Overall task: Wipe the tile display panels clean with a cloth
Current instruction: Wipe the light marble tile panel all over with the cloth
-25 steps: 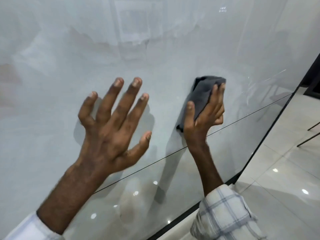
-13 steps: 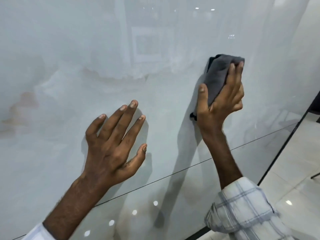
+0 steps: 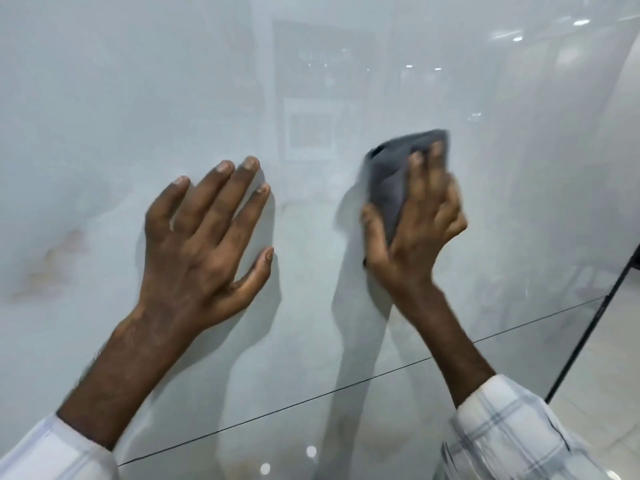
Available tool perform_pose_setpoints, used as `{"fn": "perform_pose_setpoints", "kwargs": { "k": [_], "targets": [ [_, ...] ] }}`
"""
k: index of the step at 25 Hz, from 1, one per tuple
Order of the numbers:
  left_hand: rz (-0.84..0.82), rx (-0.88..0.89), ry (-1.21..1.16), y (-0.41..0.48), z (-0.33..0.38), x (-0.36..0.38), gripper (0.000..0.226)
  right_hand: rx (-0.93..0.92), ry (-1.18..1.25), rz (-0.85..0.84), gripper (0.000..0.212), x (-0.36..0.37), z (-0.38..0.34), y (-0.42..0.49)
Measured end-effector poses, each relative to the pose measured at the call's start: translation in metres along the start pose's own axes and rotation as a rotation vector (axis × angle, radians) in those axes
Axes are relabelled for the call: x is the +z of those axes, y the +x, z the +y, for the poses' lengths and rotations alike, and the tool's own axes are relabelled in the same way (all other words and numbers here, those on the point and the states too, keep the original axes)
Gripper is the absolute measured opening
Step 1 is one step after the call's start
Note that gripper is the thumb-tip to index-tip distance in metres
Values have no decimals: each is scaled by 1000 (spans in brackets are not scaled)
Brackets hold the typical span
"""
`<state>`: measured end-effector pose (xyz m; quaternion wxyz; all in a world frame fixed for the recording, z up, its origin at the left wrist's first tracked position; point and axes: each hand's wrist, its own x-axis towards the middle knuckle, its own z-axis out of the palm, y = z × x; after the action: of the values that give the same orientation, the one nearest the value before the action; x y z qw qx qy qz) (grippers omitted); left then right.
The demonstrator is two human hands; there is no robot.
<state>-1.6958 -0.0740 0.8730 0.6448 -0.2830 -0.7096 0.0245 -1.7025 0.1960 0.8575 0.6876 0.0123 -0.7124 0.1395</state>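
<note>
At the lower left of the frame a pale sleeve [image 3: 52,452] leads up to the left hand [image 3: 204,244], which lies flat on the glossy white tile panel [image 3: 104,98]; its grip is apart, fingers straight and spread, holding nothing, seemingly bracing the body. Further left on the panel sits a faint brownish patch [image 3: 52,261]; whether it is dirt or veining in the tile I cannot tell. A thin dark seam [image 3: 311,398] runs from the lower left up toward the right, dividing this panel from the one below it [image 3: 346,445].

Right of centre the grey cloth [image 3: 388,174] lies bunched against the upper panel, under the right hand [image 3: 419,233]; that grip is clamped on the cloth, thumb on its left edge and fingers laid over its top, though blur softens the details. A checked sleeve [image 3: 512,434] covers that forearm at the lower right; beyond it a black edge strip [image 3: 588,327] closes off the display, with pale floor [image 3: 606,410] past it.

The step in hand looks like wiping the middle of the upper panel. Next, I judge, the cloth needs firm, overlapping strokes across the surface not yet reached, including the patch at the left and the lower panel; the bracing palm may itself leave marks to wipe away.
</note>
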Motion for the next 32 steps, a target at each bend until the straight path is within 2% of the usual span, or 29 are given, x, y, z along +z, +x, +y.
{"fn": "perform_pose_setpoints", "kwargs": {
  "k": [3, 4, 5, 6, 8, 9, 10, 11, 13, 14, 15, 16, 19, 20, 21, 22, 25, 26, 27, 30, 31, 32],
  "targets": [
    [-20, 27, 39, -6, 4, 4, 66, -701, 6, -171, 72, -5, 10, -19],
    [-19, 27, 35, -5, 4, 3, 66, -798, 3, -162, 70, -6, 21, -2],
    [-17, 18, 27, -4, 5, 3, 65, -771, -12, -139, 68, -5, 31, 18],
    [-15, 3, 13, -3, 7, 3, 64, -628, -23, -98, 66, -5, 37, 40],
    [-20, -31, -27, 1, 12, 2, 61, -163, 7, 18, 69, -6, 37, 70],
    [-24, -41, -47, 6, 14, -1, 60, -15, 24, 55, 71, -6, 29, 70],
    [-23, -43, -63, 14, 14, -4, 60, 1, 9, 50, 73, -4, 20, 61],
    [-15, -39, -70, 23, 12, -7, 60, -139, -12, -7, 74, -3, 13, 47],
    [14, -26, -51, 43, 2, -13, 62, -662, 7, -157, 73, -6, 14, 25],
    [28, -25, -24, 53, -5, -16, 63, -852, 19, -184, 70, -9, 23, 33],
    [38, -24, 8, 62, -13, -16, 64, -908, 20, -172, 67, -10, 31, 51],
    [43, -20, 42, 71, -21, -16, 65, -832, 4, -137, 65, -8, 37, 73],
    [23, 3, 138, 90, -36, -10, 69, -215, 15, 37, 70, -5, 30, 132],
    [18, 7, 159, 92, -37, -8, 70, -97, 18, 74, 72, -3, 20, 135],
    [15, 6, 167, 92, -37, -6, 71, -84, 3, 79, 73, 0, 9, 128],
    [15, 9, 171, 92, -36, -5, 72, -187, -5, 51, 73, 3, 1, 116],
    [-3, 24, 180, 90, -37, -6, 75, -739, 28, -79, 68, -2, 8, 102],
    [-10, 29, 183, 90, -38, -6, 75, -801, 27, -79, 68, -4, 17, 118],
    [-14, 31, 184, 90, -38, -6, 76, -762, 25, -64, 68, -4, 23, 139],
    [-31, 36, 191, 91, -38, -7, 77, -284, 106, 49, 71, -4, 20, 187],
    [-44, 35, 189, 89, -36, -7, 77, -199, 110, 76, 72, -2, 8, 183],
    [-60, 33, 180, 88, -35, -8, 78, -218, 97, 74, 72, 0, -4, 171]
  ]
}}
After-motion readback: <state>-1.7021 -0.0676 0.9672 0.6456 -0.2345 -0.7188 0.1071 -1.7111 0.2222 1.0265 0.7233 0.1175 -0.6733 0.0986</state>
